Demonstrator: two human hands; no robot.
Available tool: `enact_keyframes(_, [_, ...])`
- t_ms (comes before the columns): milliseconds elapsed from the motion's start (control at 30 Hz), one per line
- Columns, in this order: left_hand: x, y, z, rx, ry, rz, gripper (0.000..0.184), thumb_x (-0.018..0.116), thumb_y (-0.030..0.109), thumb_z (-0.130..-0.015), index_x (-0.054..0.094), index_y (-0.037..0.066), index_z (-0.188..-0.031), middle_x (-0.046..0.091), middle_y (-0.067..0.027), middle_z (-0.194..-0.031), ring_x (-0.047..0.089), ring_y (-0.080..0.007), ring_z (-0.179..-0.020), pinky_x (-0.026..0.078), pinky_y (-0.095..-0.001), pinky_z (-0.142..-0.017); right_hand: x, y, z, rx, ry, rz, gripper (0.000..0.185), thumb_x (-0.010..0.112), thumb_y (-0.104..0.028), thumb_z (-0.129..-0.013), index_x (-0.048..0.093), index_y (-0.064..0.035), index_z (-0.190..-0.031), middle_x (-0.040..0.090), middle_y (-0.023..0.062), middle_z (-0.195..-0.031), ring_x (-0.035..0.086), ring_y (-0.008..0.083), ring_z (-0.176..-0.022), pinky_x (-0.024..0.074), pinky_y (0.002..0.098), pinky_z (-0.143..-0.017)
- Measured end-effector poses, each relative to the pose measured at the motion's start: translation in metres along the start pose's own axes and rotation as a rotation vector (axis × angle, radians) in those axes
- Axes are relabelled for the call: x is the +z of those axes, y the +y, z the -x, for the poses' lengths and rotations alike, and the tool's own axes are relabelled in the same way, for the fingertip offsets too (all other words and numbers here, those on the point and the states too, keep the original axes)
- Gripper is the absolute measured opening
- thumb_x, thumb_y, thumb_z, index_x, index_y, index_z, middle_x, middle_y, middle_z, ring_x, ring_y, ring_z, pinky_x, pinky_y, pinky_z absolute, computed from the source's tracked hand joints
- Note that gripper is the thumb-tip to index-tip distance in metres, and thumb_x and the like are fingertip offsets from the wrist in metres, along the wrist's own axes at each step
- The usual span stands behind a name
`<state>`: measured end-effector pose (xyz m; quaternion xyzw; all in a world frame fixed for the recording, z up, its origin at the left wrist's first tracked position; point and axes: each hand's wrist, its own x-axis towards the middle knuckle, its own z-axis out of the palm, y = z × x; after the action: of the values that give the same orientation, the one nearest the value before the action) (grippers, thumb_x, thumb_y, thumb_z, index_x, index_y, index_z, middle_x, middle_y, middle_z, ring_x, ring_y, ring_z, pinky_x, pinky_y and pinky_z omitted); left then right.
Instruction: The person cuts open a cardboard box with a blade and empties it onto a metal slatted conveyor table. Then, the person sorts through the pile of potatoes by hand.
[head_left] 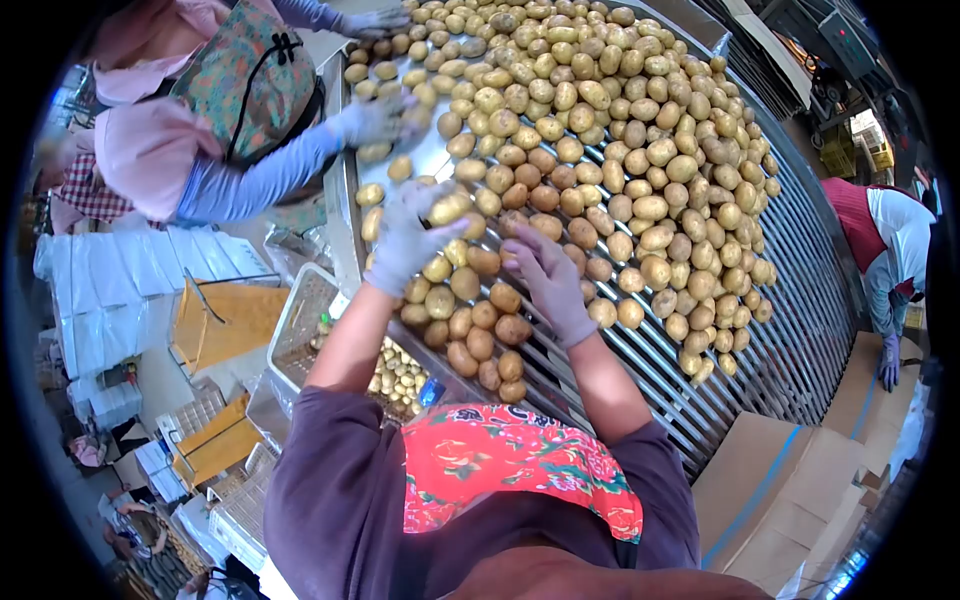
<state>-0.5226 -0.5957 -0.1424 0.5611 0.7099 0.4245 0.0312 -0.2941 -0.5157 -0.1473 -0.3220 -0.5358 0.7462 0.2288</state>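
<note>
My left hand (pixel 405 238), in a pale glove, has its thumb and fingers around a yellow potato (pixel 447 208) above the near left part of the sorting surface. To its right, my right hand (pixel 555 285) is gloved too, with fingers spread and pointing left. Its fingertips are close to a brownish potato (pixel 513 222); whether they touch it I cannot make out. Loose potatoes (pixel 482 345) lie between and below my hands. A large heap of potatoes (pixel 650 155) covers the metal roller bars (pixel 800 255) farther off.
At the upper left, a co-worker's gloved hand (pixel 375 122) reaches over the potatoes, with another gloved hand (pixel 375 22) beyond. A white crate (pixel 300 320) stands below left. Flattened cardboard (pixel 750 480) lies at the right, where another person (pixel 885 240) bends over.
</note>
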Motion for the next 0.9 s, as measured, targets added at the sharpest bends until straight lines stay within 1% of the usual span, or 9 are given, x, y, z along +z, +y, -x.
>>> enact_keyframes(100, [-0.012, 0.040, 0.031, 0.156, 0.049, -0.021, 0.061, 0.092, 0.029, -0.063, 0.071, 0.011, -0.118, 0.062, -0.0079, -0.088, 0.061, -0.0253, -0.076, 0.049, -0.0364, -0.067, 0.032, -0.018, -0.001, 0.083, -0.249, -0.148, 0.049, 0.051, -0.025, -0.106, 0.044, 0.0010, -0.148, 0.065, 0.0089, -0.123, 0.063, 0.0119, -0.107, 0.0537, 0.0264, -0.090])
enact_keyframes(267, [-0.037, 0.068, 0.071, 0.096, 0.095, 0.120, 0.070, 0.096, 0.023, -0.054, 0.072, 0.013, -0.119, 0.057, -0.0020, -0.081, 0.057, -0.0228, -0.076, 0.047, -0.0352, -0.070, 0.062, -0.004, 0.011, -0.082, -0.357, -0.243, 0.052, 0.042, -0.035, -0.110, 0.046, 0.0010, -0.146, 0.056, 0.0104, -0.137, 0.053, 0.0161, -0.125, 0.0444, 0.0323, -0.106])
enact_keyframes(367, [-0.050, 0.073, 0.089, 0.060, 0.085, 0.089, 0.074, 0.096, 0.025, -0.050, 0.073, 0.013, -0.119, 0.056, -0.0018, -0.085, 0.056, -0.0218, -0.081, 0.047, -0.0338, -0.074, 0.069, -0.006, 0.026, -0.041, -0.412, -0.274, 0.049, 0.038, -0.033, -0.111, 0.047, 0.0014, -0.145, 0.054, 0.0118, -0.142, 0.052, 0.0182, -0.130, 0.0429, 0.0338, -0.108])
enact_keyframes(533, [-0.065, 0.077, 0.107, 0.054, 0.135, 0.034, 0.077, 0.096, 0.029, -0.046, 0.075, 0.013, -0.118, 0.056, -0.0027, -0.091, 0.054, -0.0211, -0.088, 0.048, -0.0329, -0.079, 0.082, -0.018, 0.040, -0.496, -0.371, 0.391, 0.049, 0.026, -0.029, -0.112, 0.052, 0.0043, -0.137, 0.060, 0.0182, -0.136, 0.055, 0.0268, -0.129, 0.0413, 0.0333, -0.110])
enact_keyframes(633, [-0.072, 0.079, 0.112, 0.056, 0.148, 0.010, 0.074, 0.096, 0.030, -0.049, 0.075, 0.013, -0.118, 0.057, -0.0032, -0.091, 0.055, -0.0213, -0.088, 0.048, -0.0331, -0.079, 0.091, -0.005, 0.037, -0.314, -0.438, 0.132, 0.050, 0.027, -0.032, -0.112, 0.054, 0.0046, -0.135, 0.059, 0.0170, -0.135, 0.057, 0.0275, -0.126, 0.0414, 0.0328, -0.109])
enact_keyframes(733, [-0.076, 0.075, 0.119, 0.067, 0.117, -0.060, 0.070, 0.095, 0.030, -0.053, 0.076, 0.013, -0.118, 0.059, -0.0038, -0.093, 0.054, -0.0210, -0.089, 0.048, -0.0338, -0.079, 0.100, -0.007, 0.037, -0.376, -0.468, 0.382, 0.044, 0.044, -0.027, -0.109, 0.049, 0.0042, -0.139, 0.057, 0.0129, -0.135, 0.056, 0.0230, -0.125, 0.0418, 0.0329, -0.109])
enact_keyframes(833, [-0.084, 0.075, 0.126, 0.023, 0.100, 0.000, 0.061, 0.094, 0.026, -0.058, 0.074, 0.012, -0.115, 0.060, -0.0057, -0.092, 0.059, -0.0235, -0.088, 0.050, -0.0356, -0.078, 0.107, -0.021, 0.051, 0.104, -0.529, -0.070, 0.056, 0.064, -0.017, -0.100, 0.039, 0.0024, -0.146, 0.053, 0.0084, -0.137, 0.052, 0.0171, -0.126, 0.0409, 0.0326, -0.109])
enact_keyframes(867, [-0.086, 0.075, 0.127, 0.001, 0.101, 0.046, 0.058, 0.093, 0.025, -0.060, 0.073, 0.011, -0.113, 0.061, -0.0065, -0.092, 0.062, -0.0249, -0.087, 0.050, -0.0364, -0.077, 0.107, -0.020, 0.053, 0.061, -0.553, -0.140, 0.073, 0.074, -0.008, -0.091, 0.032, -0.0002, -0.150, 0.052, 0.0050, -0.137, 0.048, 0.0130, -0.127, 0.0411, 0.0322, -0.109])
enact_keyframes(900, [-0.086, 0.072, 0.127, 0.015, 0.127, 0.057, 0.055, 0.092, 0.023, -0.062, 0.073, 0.011, -0.113, 0.061, -0.0079, -0.098, 0.061, -0.0247, -0.095, 0.050, -0.0365, -0.083, 0.107, -0.019, 0.054, 0.070, -0.616, -0.150, 0.073, 0.074, -0.008, -0.091, 0.033, -0.0003, -0.150, 0.053, 0.0049, -0.137, 0.048, 0.0130, -0.127, 0.0411, 0.0320, -0.109])
